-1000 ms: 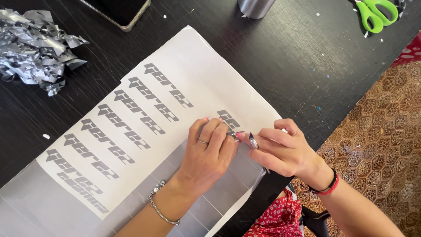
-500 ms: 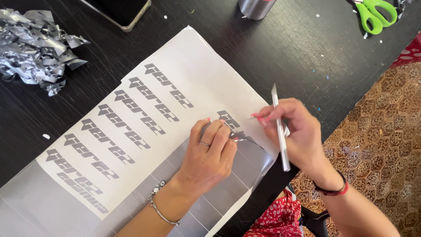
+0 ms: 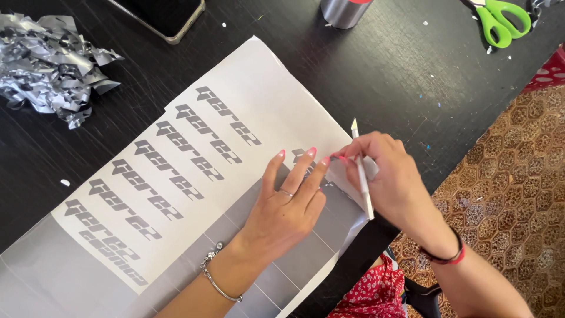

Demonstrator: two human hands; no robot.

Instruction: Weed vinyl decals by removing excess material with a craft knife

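A white backing sheet (image 3: 259,100) with several rows of silver cut lettering lies slantwise on a black table (image 3: 412,76). My left hand (image 3: 282,203) lies flat on the sheet's lower right part, fingers spread, fingertips by a small silver piece. My right hand (image 3: 391,179) holds a slim craft knife (image 3: 360,171) with its blade pointing up and away. The same hand's fingertips pinch the silver vinyl (image 3: 344,176) at the sheet's right edge, lifting it a little.
A heap of crumpled silver vinyl scraps (image 3: 50,68) lies at the far left. A phone (image 3: 162,17) and a silver can (image 3: 344,10) stand at the back. Green-handled scissors (image 3: 500,20) lie at the back right. A patterned brown rug (image 3: 518,194) shows beyond the table edge.
My right hand turned the knife from lying low between both hands to upright, then shifted left to pinch the vinyl edge. My left hand's fingers spread flatter.
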